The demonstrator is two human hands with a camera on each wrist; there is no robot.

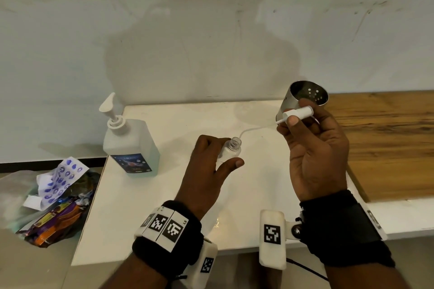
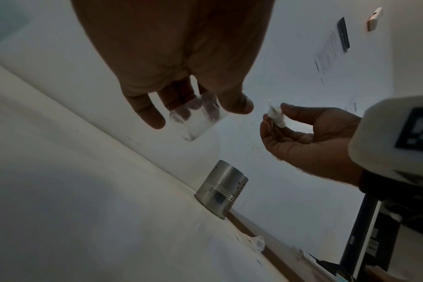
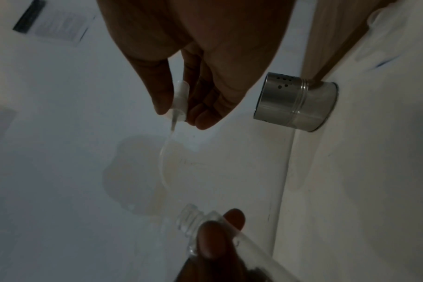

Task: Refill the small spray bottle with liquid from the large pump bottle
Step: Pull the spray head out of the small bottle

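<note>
Left hand [image 1: 206,162] gripped the small spray bottle [image 1: 231,149], neck open, tilted above the white table [image 1: 178,195] mid-scene. Right hand [image 1: 314,148] pinched the spray head [image 1: 298,112], dip tube [image 1: 249,130] trailing toward the neck. Large pump bottle [image 1: 131,143] stood upright far left. Steel perforated cup [image 1: 305,96] behind right hand.

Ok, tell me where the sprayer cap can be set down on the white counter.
Free patches: the white counter in front of the large pump bottle, and the strip between the left hand and right hand. Crowded: around the steel shaker at the back right.
</note>
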